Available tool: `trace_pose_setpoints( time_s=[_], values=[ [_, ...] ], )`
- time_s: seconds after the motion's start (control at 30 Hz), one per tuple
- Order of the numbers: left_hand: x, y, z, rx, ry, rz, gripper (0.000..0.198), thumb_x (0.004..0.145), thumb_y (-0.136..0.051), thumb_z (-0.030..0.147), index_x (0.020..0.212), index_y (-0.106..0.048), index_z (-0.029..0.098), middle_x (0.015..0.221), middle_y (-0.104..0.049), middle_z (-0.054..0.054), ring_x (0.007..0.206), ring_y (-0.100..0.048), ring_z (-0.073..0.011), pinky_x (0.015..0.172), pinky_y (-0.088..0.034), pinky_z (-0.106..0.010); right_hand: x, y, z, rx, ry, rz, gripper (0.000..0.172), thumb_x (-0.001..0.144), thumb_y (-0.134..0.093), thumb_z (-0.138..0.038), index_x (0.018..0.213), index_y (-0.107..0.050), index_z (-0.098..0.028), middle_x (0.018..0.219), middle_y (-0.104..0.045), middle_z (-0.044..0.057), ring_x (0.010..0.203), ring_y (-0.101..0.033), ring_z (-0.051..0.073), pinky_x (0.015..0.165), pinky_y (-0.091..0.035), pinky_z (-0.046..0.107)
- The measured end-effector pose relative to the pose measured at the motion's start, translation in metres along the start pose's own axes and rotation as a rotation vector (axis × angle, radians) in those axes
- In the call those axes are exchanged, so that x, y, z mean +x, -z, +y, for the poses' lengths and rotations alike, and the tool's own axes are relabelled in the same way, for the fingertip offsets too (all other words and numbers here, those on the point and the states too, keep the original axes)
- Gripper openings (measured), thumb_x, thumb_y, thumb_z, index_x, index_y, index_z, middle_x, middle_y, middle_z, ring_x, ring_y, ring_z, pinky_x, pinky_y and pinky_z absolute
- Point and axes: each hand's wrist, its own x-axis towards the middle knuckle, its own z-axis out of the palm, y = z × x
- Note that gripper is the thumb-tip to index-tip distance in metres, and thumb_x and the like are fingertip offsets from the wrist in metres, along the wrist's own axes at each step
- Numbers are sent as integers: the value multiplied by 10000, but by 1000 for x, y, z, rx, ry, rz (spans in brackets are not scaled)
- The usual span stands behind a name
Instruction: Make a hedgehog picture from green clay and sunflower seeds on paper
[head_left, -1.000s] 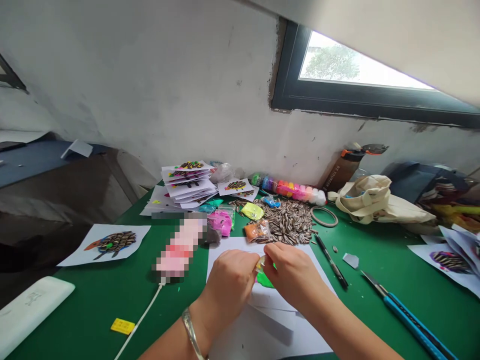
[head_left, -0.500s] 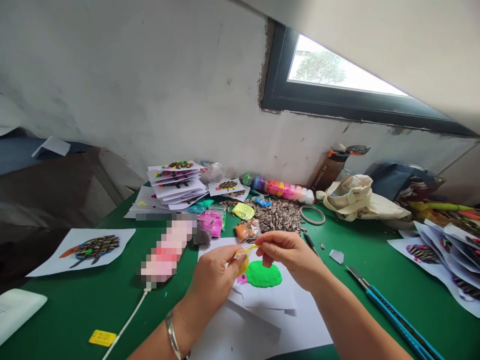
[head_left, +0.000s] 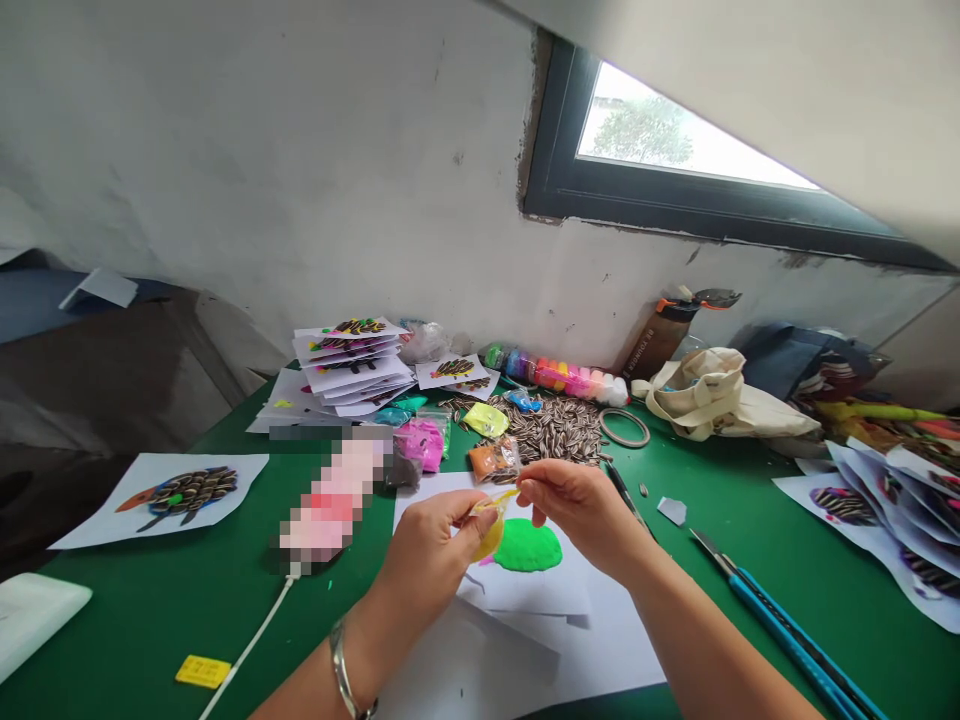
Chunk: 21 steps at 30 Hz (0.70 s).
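Between finger and thumb, my left hand (head_left: 442,545) grips a small clear bag of yellow clay (head_left: 489,537). My right hand (head_left: 574,505) pinches a bit of yellow clay (head_left: 511,494) at the mouth of that bag. Both hands hover over a white paper (head_left: 536,595). On this paper lies a flat green clay oval (head_left: 529,546) with a pink clay piece at its left end, mostly covered by the bag. Other white sheets (head_left: 525,670) lie beneath it.
Behind the hands are a heap of striped seeds (head_left: 562,430), an orange clay bag (head_left: 495,460), a pink clay bag (head_left: 421,445) and a tape ring (head_left: 625,428). A blue utility knife (head_left: 780,620) lies at right with its blade out. Stacked seed pictures (head_left: 352,370) stand at back left.
The yellow bag has turned and dropped slightly, now covering most of the pink piece. My right hand still pinches at the bag's mouth. The view has shifted slightly.
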Motion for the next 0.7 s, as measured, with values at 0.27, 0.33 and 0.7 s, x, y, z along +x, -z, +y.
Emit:
trace_pose_setpoints(
  time_s=[0.27, 0.33, 0.7],
  values=[
    [0, -1, -1, 2, -6, -16, 273, 902, -504, 359, 802, -705, 203, 719, -655, 9, 679, -563, -145, 625, -389, -226, -2, -4, 0, -181, 44, 47, 73, 852, -533, -274, 811, -529, -214, 674, -565, -40, 579, -498, 100, 519, -377, 206],
    [0, -1, 0, 12, -17, -12, 272, 903, -503, 353, 780, -692, 199, 698, -634, 15, 664, -546, -138, 613, -378, -225, -3, -4, 2, -136, 44, 13, 141, 887, -478, -284, 982, -568, -230, 751, -636, -19, 627, -570, 116, 568, -431, 220],
    [-1, -1, -1, 40, -19, -5, 278, 908, -504, 340, 755, -685, 195, 680, -623, 13, 642, -532, -135, 595, -371, -226, -3, -3, 2, -254, 54, 135, 324, 849, -563, -454, 661, -618, -196, 546, -551, -8, 505, -487, 119, 461, -347, 238]
  ],
)
